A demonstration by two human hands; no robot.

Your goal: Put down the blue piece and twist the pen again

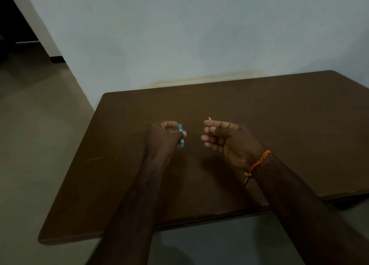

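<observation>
1. A small blue stick (181, 135) is pinched upright in the left hand (166, 136), thumb and curled fingers closed on its middle. Its two ends show above and below the grip.
2. What the blue stick is cannot be told; it is small and the light is dim. A pale mark is seen near its upper half.
3. A tiny pink piece (209, 118) is pinched at the fingertips of the right hand (223, 139), between thumb and forefinger. The remaining fingers are loosely curled, palm turned toward the left hand.
4. The two hands are held just above the brown table (279, 115), near each other but apart; a gap is seen between stick and pink piece.
5. An orange thread band (259, 161) is worn on the right wrist.
6. As a judgement: both pieces have been picked up, so the gathering is done. Whether the pink piece belongs on the stick's end cannot be told.
7. Nothing joined or fitted is shown yet; any bringing together of the two is judged to be left.
8. Behind the table, a pale wall (179, 35) and a tiled floor (40, 125) are seen.
</observation>
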